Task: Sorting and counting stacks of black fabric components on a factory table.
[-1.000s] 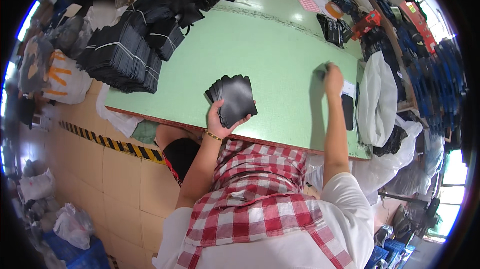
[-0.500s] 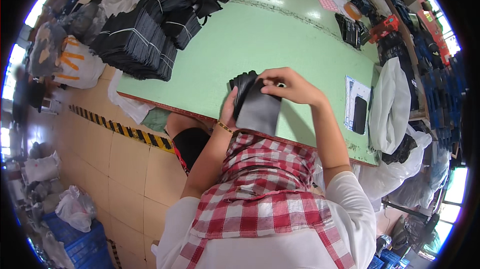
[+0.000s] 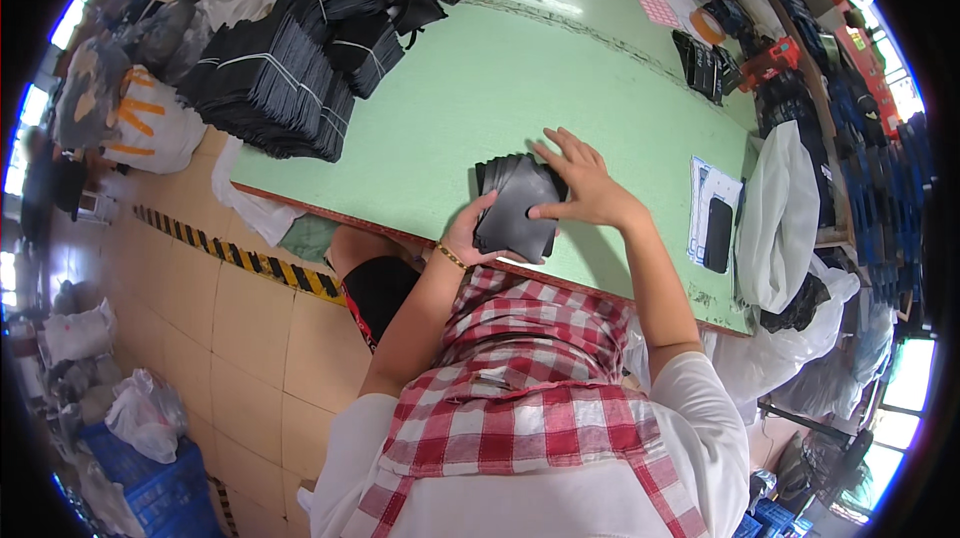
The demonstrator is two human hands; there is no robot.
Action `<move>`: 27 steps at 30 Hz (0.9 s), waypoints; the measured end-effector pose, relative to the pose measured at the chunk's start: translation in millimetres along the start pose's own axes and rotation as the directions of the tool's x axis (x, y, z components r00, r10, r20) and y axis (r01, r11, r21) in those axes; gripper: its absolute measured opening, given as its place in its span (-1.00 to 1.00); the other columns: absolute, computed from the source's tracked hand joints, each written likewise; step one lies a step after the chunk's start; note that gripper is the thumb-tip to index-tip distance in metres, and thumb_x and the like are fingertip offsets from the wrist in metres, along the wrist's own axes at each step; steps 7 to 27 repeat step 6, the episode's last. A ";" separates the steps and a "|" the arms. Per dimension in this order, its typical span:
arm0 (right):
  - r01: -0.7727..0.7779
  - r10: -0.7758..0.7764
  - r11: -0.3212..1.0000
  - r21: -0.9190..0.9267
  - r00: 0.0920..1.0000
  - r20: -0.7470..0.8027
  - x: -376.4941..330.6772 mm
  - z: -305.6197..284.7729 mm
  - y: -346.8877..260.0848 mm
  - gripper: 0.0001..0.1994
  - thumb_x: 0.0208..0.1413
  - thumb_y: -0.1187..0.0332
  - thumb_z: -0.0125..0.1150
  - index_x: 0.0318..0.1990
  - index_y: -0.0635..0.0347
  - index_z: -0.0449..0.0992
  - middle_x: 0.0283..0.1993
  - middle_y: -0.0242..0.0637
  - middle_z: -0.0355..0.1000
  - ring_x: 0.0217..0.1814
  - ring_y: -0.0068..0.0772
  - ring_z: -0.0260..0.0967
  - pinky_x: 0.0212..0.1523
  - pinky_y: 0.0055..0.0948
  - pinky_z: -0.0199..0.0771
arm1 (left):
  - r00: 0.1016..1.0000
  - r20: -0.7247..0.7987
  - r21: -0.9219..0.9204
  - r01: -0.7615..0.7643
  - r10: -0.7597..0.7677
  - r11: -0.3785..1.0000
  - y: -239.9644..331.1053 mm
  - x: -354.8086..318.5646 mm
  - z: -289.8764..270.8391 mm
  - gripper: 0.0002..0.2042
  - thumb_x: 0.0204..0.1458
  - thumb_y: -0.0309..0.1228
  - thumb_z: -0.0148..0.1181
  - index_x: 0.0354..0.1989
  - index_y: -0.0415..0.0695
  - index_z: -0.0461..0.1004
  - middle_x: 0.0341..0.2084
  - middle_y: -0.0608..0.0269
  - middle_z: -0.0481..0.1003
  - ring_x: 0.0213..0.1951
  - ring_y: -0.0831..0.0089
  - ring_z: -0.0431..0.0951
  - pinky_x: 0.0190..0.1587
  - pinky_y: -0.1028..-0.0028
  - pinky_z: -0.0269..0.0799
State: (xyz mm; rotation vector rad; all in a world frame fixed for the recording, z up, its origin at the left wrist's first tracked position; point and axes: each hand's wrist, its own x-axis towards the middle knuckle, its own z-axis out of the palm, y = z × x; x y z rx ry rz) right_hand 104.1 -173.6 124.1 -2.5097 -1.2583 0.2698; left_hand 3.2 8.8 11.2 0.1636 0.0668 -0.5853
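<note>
A small stack of thin black leather-like pieces (image 3: 515, 213) sits over the near edge of the green table (image 3: 440, 108). My left hand (image 3: 466, 232) grips it from the left and below, thumb along its side. At the stack's right side is my right hand (image 3: 592, 186), its fingers stretched and spread and its thumb resting on the top piece. The upper edges of the pieces are slightly fanned. What the left fingers do beneath the stack is mostly hidden.
Tied bundles of black pieces (image 3: 265, 88) are piled at the table's far left. On the right lie a dark phone (image 3: 718, 235) on papers, a white plastic bag (image 3: 785, 218) and black packets (image 3: 700, 66). A striped tape line (image 3: 240, 256) crosses the floor at left.
The loose grey-black piece has come down flat onto the stack. My right hand has opened from a pinch and spread its fingers, while the left has shifted under the stack.
</note>
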 end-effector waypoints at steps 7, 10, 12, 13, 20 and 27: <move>-0.059 0.028 0.995 0.079 0.935 0.354 -2.2 16.0 0.5 -0.01 -0.16 -0.34 0.16 0.34 0.08 0.01 0.43 -0.10 -0.19 0.50 -0.07 -0.39 0.41 0.03 -0.42 | 0.990 0.076 0.519 0.065 -0.122 0.852 -3.4 11.4 -24.7 -0.25 0.09 0.03 -0.04 0.33 -0.17 -0.11 0.24 -0.21 0.07 0.21 -0.12 0.20 0.09 -0.28 0.18; -0.059 0.028 0.995 0.079 0.935 0.354 -2.2 16.0 0.5 -0.01 -0.16 -0.34 0.16 0.34 0.08 0.01 0.43 -0.10 -0.19 0.50 -0.07 -0.39 0.41 0.03 -0.42 | 0.990 0.076 0.519 0.065 -0.122 0.852 -3.4 11.4 -24.7 -0.25 0.09 0.03 -0.04 0.33 -0.17 -0.11 0.24 -0.21 0.07 0.21 -0.12 0.20 0.09 -0.28 0.18; -0.059 0.028 0.995 0.079 0.935 0.354 -2.2 16.0 0.5 -0.01 -0.16 -0.34 0.16 0.34 0.08 0.01 0.43 -0.10 -0.19 0.50 -0.07 -0.39 0.41 0.03 -0.42 | 0.990 0.076 0.519 0.065 -0.122 0.852 -3.4 11.4 -24.7 -0.25 0.09 0.03 -0.04 0.33 -0.17 -0.11 0.24 -0.21 0.07 0.21 -0.12 0.20 0.09 -0.28 0.18; -0.059 0.028 0.995 0.079 0.935 0.354 -2.2 16.0 0.5 -0.01 -0.16 -0.34 0.16 0.34 0.08 0.01 0.43 -0.10 -0.19 0.50 -0.07 -0.39 0.41 0.03 -0.42 | 0.990 0.076 0.519 0.065 -0.122 0.852 -3.4 11.4 -24.7 -0.25 0.09 0.03 -0.04 0.33 -0.17 -0.11 0.24 -0.21 0.07 0.21 -0.12 0.20 0.09 -0.28 0.18; -0.059 0.028 0.995 0.079 0.935 0.354 -2.2 16.0 0.5 -0.01 -0.16 -0.34 0.16 0.34 0.08 0.01 0.43 -0.10 -0.19 0.50 -0.07 -0.39 0.41 0.03 -0.42 | 0.990 0.076 0.519 0.065 -0.122 0.852 -3.4 11.4 -24.7 -0.25 0.09 0.03 -0.04 0.33 -0.17 -0.11 0.24 -0.21 0.07 0.21 -0.12 0.20 0.09 -0.28 0.18; -0.059 0.028 0.995 0.079 0.935 0.354 -2.2 16.0 0.5 -0.01 -0.16 -0.34 0.16 0.34 0.08 0.01 0.43 -0.10 -0.19 0.50 -0.07 -0.39 0.41 0.03 -0.42 | 0.990 0.076 0.519 0.065 -0.122 0.852 -3.4 11.4 -24.7 -0.25 0.09 0.03 -0.04 0.33 -0.17 -0.11 0.24 -0.21 0.07 0.21 -0.12 0.20 0.09 -0.28 0.18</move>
